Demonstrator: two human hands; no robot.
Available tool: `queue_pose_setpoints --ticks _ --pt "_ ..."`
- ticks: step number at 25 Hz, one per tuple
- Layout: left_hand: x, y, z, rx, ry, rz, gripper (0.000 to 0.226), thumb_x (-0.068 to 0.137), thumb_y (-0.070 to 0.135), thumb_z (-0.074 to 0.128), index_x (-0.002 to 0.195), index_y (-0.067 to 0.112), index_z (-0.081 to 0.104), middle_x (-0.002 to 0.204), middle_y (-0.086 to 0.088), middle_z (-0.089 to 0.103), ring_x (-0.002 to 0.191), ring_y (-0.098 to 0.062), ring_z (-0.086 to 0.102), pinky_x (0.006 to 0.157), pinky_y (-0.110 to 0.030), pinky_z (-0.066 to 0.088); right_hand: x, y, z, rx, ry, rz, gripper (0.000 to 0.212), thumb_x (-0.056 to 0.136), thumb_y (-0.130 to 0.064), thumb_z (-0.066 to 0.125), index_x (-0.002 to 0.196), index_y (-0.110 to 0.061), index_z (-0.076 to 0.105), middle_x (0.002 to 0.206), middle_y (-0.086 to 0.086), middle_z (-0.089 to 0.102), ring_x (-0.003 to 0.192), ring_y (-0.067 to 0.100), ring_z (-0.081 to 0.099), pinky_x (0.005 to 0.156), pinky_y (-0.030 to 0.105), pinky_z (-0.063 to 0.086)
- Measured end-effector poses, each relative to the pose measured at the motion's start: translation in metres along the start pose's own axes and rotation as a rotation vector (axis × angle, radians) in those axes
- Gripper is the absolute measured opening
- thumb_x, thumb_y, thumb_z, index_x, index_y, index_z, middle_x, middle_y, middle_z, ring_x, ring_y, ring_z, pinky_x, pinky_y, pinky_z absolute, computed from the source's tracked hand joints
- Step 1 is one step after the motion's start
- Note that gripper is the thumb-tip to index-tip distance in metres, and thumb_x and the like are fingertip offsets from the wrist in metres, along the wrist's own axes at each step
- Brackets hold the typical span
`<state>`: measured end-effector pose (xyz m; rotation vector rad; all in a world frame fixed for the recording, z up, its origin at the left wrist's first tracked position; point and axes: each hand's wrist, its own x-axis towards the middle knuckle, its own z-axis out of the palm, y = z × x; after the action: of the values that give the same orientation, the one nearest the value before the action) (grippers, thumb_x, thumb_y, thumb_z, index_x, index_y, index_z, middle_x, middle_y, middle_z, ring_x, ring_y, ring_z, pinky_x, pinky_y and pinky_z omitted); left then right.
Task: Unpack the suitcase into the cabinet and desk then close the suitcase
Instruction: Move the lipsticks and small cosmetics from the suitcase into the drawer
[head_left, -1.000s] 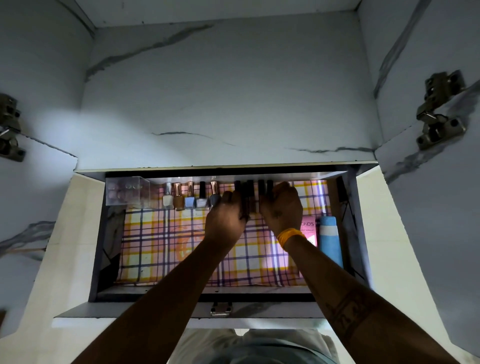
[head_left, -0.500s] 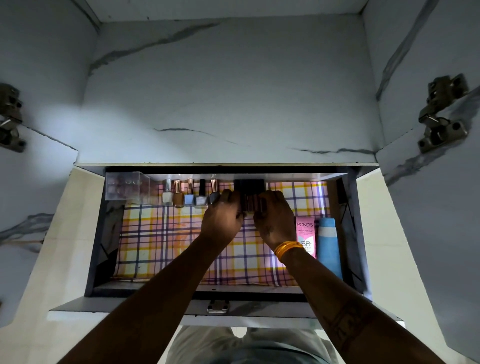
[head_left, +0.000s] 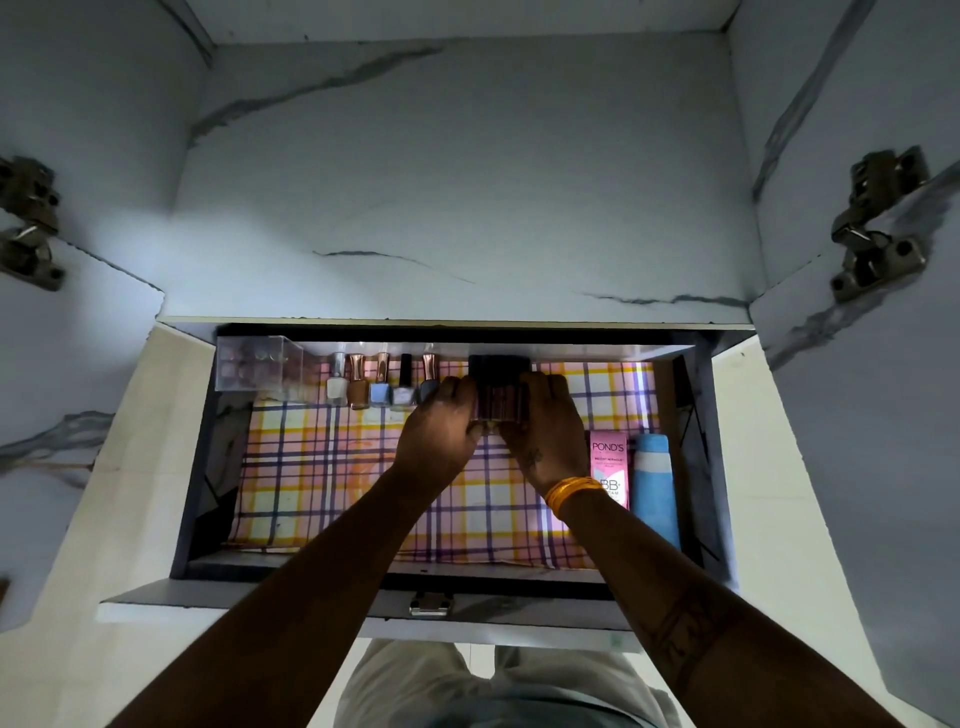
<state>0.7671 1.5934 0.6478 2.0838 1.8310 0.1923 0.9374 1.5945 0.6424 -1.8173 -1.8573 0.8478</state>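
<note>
In the open drawer (head_left: 691, 441), left hand (head_left: 441, 431) and right hand (head_left: 548, 431) grip dark bottles (head_left: 500, 387).

Single head-worn wide-angle view, looking steeply down from above into an open drawer (head_left: 691, 447) that fills the lower middle of the frame. Both forearms enter from the bottom edge, and the hands meet near the drawer's far wall, close to the lens. The marbled cabinet interior (head_left: 457, 182) occupies the upper half, its side walls bowed by lens distortion. A hinge (head_left: 878, 223) sits at each lateral margin. The wearer's clothing shows at the bottom centre.
</note>
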Motion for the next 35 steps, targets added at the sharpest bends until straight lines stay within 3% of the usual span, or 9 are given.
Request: queue_pose_setpoints --ticks 4,6,9,12,16,20,24,28,35 --pt "-0.01 0.009 -0.024 -0.242 0.062 -0.125 0.056 0.088 0.041 0.078 0.133 0.014 0.058 0.123 -0.011 0.066 0.098 -0.025 0.068 0.079 -0.038 0.06 -0.003 -0.008 -0.014 0.047 0.079 0.031 0.062 0.083 -0.031 0.083 0.137 -0.016 0.056 0.128 0.012 0.054 0.109 0.033 0.061 0.084 0.041 0.057" --pt "-0.016 0.008 -0.043 -0.349 0.158 -0.147 0.05 0.088 0.047 0.075 0.125 0.017 0.062 0.115 -0.002 0.069 0.092 -0.016 0.068 0.075 -0.036 0.06 -0.002 -0.021 -0.025 0.124 0.113 0.006 0.05 0.087 -0.036 0.079 0.129 -0.017 0.061 0.125 0.008 0.057 0.108 0.026 0.062 0.083 0.035 0.055" --pt "-0.033 0.001 -0.073 -0.548 0.375 -0.196 0.031 0.092 0.035 0.076 0.117 0.019 0.067 0.111 0.008 0.071 0.095 -0.009 0.069 0.078 -0.031 0.06 0.005 -0.057 -0.042 0.247 0.124 -0.053 0.024 0.092 -0.034 0.073 0.111 -0.02 0.069 0.112 0.0 0.064 0.097 0.015 0.064 0.081 0.035 0.056" --pt "-0.057 -0.002 -0.103 -0.787 0.48 -0.313 0.025 0.094 0.028 0.078 0.116 0.017 0.072 0.111 0.004 0.075 0.101 -0.012 0.072 0.083 -0.033 0.06 0.009 -0.102 -0.052 0.4 0.046 -0.129 0.016 0.089 -0.039 0.068 0.094 -0.025 0.072 0.093 -0.008 0.071 0.083 0.009 0.068 0.077 0.04 0.057" --pt "-0.116 -0.009 -0.154 -1.069 0.606 -0.367 0.024 0.088 0.031 0.077 0.11 0.022 0.075 0.1 -0.001 0.079 0.09 -0.018 0.076 0.074 -0.034 0.061 -0.014 -0.18 -0.045 0.582 -0.179 -0.292 0.022 0.089 -0.041 0.072 0.086 -0.02 0.07 0.077 -0.002 0.072 0.072 0.016 0.069 0.07 0.041 0.058" --pt "-0.208 -0.022 -0.19 -1.142 0.867 -0.486 0.012 0.098 0.013 0.069 0.11 0.011 0.074 0.094 -0.008 0.078 0.082 -0.021 0.073 0.072 -0.031 0.059 -0.068 -0.25 -0.022 0.65 -0.347 -0.451 0.014 0.093 -0.027 0.074 0.082 -0.019 0.069 0.071 -0.012 0.066 0.068 0.004 0.058 0.067 0.023 0.048" --pt "-0.349 -0.031 -0.207 -1.098 1.096 -0.593 0.018 0.093 0.018 0.072 0.11 0.014 0.074 0.098 -0.018 0.076 0.081 -0.029 0.073 0.074 -0.04 0.058 -0.176 -0.313 0.018 0.654 -0.578 -0.612 0.01 0.091 -0.026 0.072 0.084 -0.019 0.07 0.075 -0.01 0.069 0.072 0.005 0.062 0.069 0.031 0.054" --pt "-0.499 -0.019 -0.202 -0.988 1.278 -0.709 0.016 0.102 0.013 0.064 0.116 0.01 0.071 0.1 -0.013 0.077 0.086 -0.031 0.075 0.077 -0.045 0.061 -0.305 -0.352 0.048 0.668 -0.772 -0.764 0.01 0.092 -0.022 0.07 0.083 -0.021 0.069 0.076 -0.01 0.068 0.073 0.007 0.062 0.07 0.023 0.049" --pt "-0.741 0.022 -0.159 -0.917 1.644 -0.992 0.017 0.102 0.014 0.063 0.117 0.008 0.07 0.101 -0.016 0.076 0.082 -0.028 0.073 0.076 -0.042 0.058 -0.53 -0.394 0.101 0.657 -1.13 -0.936 0.017 0.09 -0.036 0.066 0.083 -0.021 0.07 0.077 -0.007 0.069 0.078 0.022 0.067 0.071 0.05 0.06"
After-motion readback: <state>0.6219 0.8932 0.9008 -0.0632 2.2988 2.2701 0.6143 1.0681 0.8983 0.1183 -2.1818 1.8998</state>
